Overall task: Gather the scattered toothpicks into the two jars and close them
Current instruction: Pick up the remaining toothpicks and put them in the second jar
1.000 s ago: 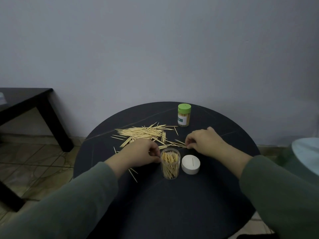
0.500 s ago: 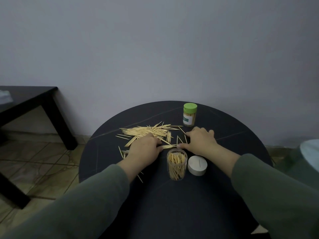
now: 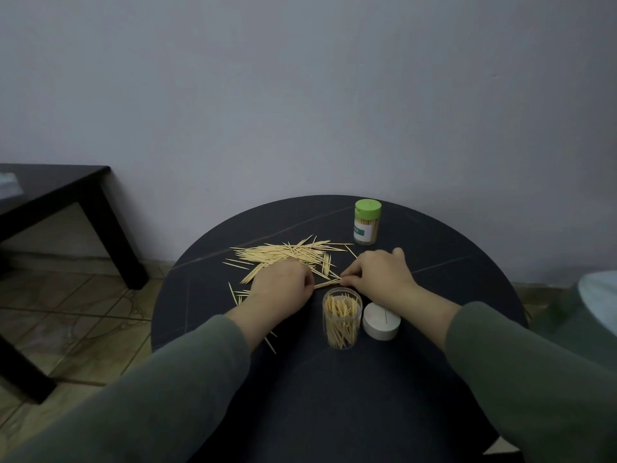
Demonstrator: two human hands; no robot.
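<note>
Both hands had moved closer together since the earlier frames, when the left hand was beside the open jar and the right hand was further to the right; they now met over a small bundle of toothpicks.

On the round dark tabletop (image 3: pixel 334 412) the left hand (image 3: pixel 282 284) and the right hand (image 3: pixel 380 274) lay just behind the clear open jar (image 3: pixel 342 317), which was already partly filled with toothpicks standing upright. Its white lid (image 3: pixel 381 321) lay just beside it on the right, touching or almost touching. The second jar, with a green lid (image 3: pixel 367 222), stood closed at the far side, apart from the hands.

The big pile of scattered toothpicks (image 3: pixel 287 253) was spread behind the left hand, and a few single ones lay near the left wrist. Between the hands the small bundle (image 3: pixel 327 283) lay with its long axis running left to right, slightly tilted. The grip of each hand was narrow: the fingertips of each hand seemed to pinch one end of this bundle, though the left fingers were mostly hidden.

The open jar was directly in front of the bundle, toward the person, equally near to both hands. I judge the bundle must be turned upright before it goes in.
</note>
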